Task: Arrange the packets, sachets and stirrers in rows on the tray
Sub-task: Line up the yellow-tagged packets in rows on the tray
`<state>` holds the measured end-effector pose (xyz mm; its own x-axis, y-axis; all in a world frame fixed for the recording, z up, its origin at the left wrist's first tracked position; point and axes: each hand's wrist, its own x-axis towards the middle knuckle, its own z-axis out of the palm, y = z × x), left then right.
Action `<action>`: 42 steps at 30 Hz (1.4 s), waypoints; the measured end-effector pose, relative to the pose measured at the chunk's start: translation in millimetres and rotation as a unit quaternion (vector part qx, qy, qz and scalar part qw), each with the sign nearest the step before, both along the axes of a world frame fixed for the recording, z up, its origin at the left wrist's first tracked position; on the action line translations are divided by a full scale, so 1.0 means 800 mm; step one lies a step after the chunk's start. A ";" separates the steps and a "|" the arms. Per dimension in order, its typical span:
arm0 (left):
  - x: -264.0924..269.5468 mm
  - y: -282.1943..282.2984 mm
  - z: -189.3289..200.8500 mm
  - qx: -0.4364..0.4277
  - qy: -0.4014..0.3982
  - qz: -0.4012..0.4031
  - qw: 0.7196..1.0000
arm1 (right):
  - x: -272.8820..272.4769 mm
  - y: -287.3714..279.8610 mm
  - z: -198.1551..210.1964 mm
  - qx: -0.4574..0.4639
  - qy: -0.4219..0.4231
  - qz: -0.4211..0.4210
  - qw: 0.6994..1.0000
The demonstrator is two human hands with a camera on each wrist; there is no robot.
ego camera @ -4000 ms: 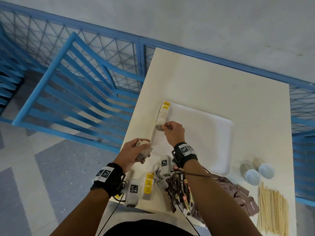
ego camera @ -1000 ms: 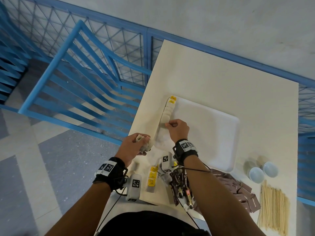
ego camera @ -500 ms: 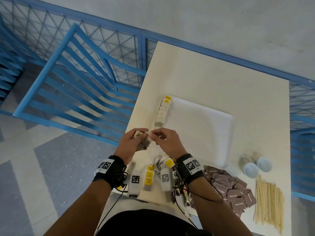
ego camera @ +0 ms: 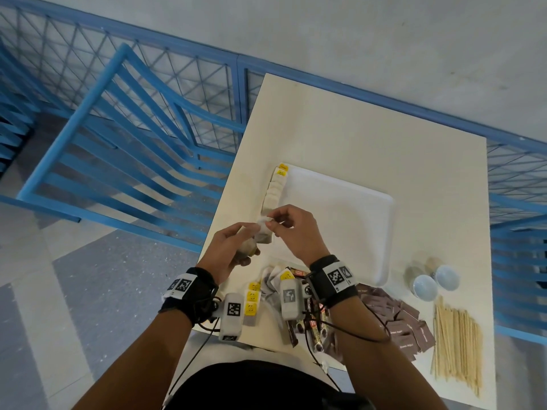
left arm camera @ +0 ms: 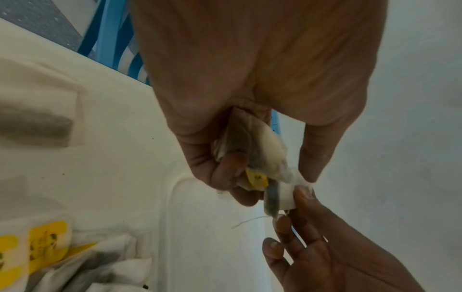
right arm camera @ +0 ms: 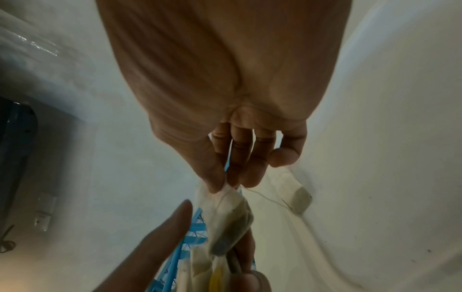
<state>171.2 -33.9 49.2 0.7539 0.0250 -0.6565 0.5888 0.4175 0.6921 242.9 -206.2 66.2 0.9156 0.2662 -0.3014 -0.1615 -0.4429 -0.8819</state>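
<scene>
Nearest the person, at the table's front edge, lies the unsorted supply: loose tea bags with yellow tags, dark sachets partly hidden under the right wrist, brown packets and, far right, a bundle of wooden stirrers. All sit off the tray, within easy reach of both hands, probably so each kind can be taken in turn.

Just beyond, the two hands meet over the tray's near left corner. The left hand is curled round a small bunch of tea bags, serving as a holder. The right hand pinches the top corner of one bag between thumb and fingertips, drawing it from the bunch; its thread trails loose. One hand feeding the other seems meant to let bags go down singly.

Further on, a row of tea bags runs along the tray's left rim, overlapping, with two yellow tags at the far end. Hugging the rim likely keeps the row straight. The gap between the row's near end and the near rim is short, so few more bags should fit there.

The rest of the white tray is bare, leaving room for further rows to the right. Two pale cups stand just off its near right corner. The table beyond the tray is open; its left edge lies close beside the row, with a blue railing past it.
</scene>
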 end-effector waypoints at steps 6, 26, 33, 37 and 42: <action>-0.003 -0.006 -0.006 0.076 -0.023 -0.018 0.997 | 0.003 -0.001 0.006 0.017 0.024 0.020 0.999; -0.005 0.001 -0.020 0.108 0.000 -0.008 0.994 | 0.007 0.008 -0.004 -0.043 0.054 0.097 0.993; -0.005 0.009 -0.024 0.090 0.018 -0.010 0.996 | 0.031 0.012 -0.036 -0.062 0.029 0.050 0.996; -0.015 0.018 -0.030 0.095 0.039 -0.045 0.994 | 0.052 0.010 -0.065 -0.107 0.022 -0.030 0.994; -0.030 0.024 -0.029 0.070 0.064 -0.067 0.993 | 0.056 0.020 -0.091 -0.159 0.026 -0.040 0.986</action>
<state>147.4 -14.3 25.9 0.6677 0.0275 -0.7439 0.7189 0.2353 0.6540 287.4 -189.8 -6.6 0.9113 0.0776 -0.4043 -0.2482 -0.6801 -0.6899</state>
